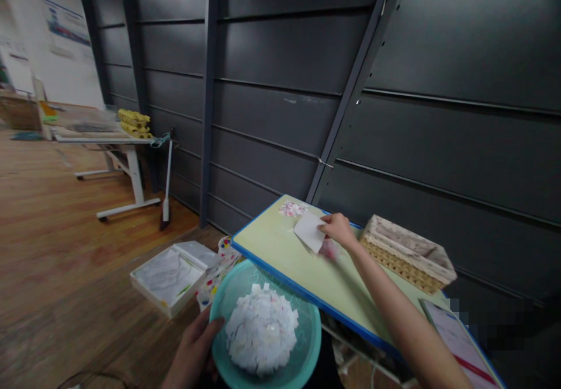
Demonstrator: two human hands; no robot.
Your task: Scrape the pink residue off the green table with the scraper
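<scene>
Card (309, 231) pinched in the grip of your right hand (339, 229), near the far edge of the surface (272, 246); left hand (193, 348) grip holds the scrap-filled bowl (312, 342) just off the near edge, open floor (65, 249) leftward.

Teal bowl (308, 336) heaped with white paper scraps (262, 327); white card (309, 231) tilted on the green tabletop (276, 246).

Teal bowl (302, 351), white-pink paper scraps (262, 327), pale-green blue-edged table (280, 249), white card (310, 231).
</scene>
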